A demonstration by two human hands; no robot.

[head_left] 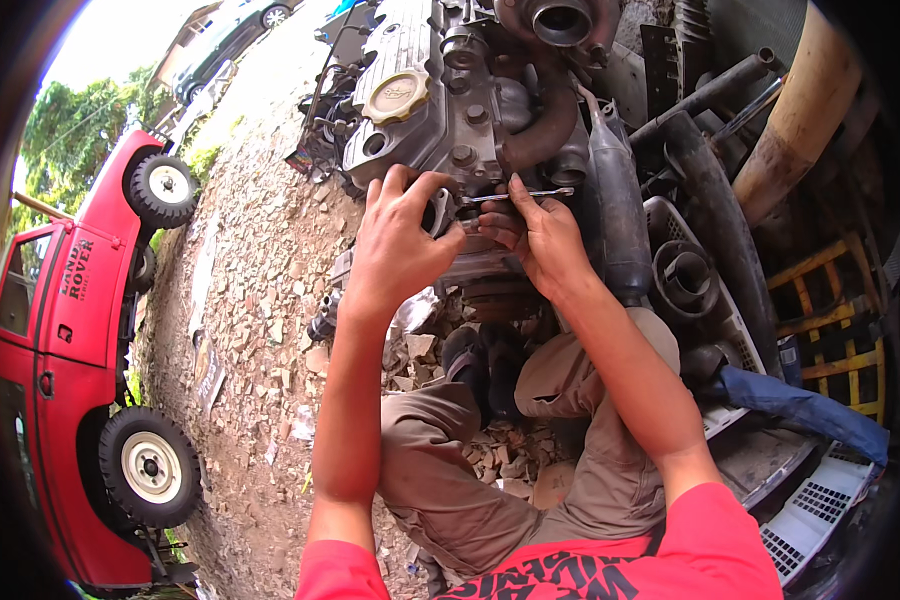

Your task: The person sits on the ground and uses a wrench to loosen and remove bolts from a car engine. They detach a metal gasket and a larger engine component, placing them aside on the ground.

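An engine (400, 45) with a ribbed metal cover stands in front of me, its yellowish round oil filler cap (398, 96) on top. Thumb and fingers of my right hand (542, 240) pinch a slim silver wrench (556, 192), which lies crosswise at the engine's near end. The wrench's left end meets the engine beside a small fitting, but the exact contact is too small to make out. My left hand (402, 232) curls its thumb and fingers around a curved metal housing (438, 212) at the same end. Whether that housing is loose or attached is unclear.
To the right lie a dark metal canister (618, 210), pipes, a bamboo pole (802, 110), a white plastic crate (810, 510) and a yellow slatted frame (840, 335). Broken stone covers the ground (260, 300) at left. A red vehicle (80, 330) stands at far left.
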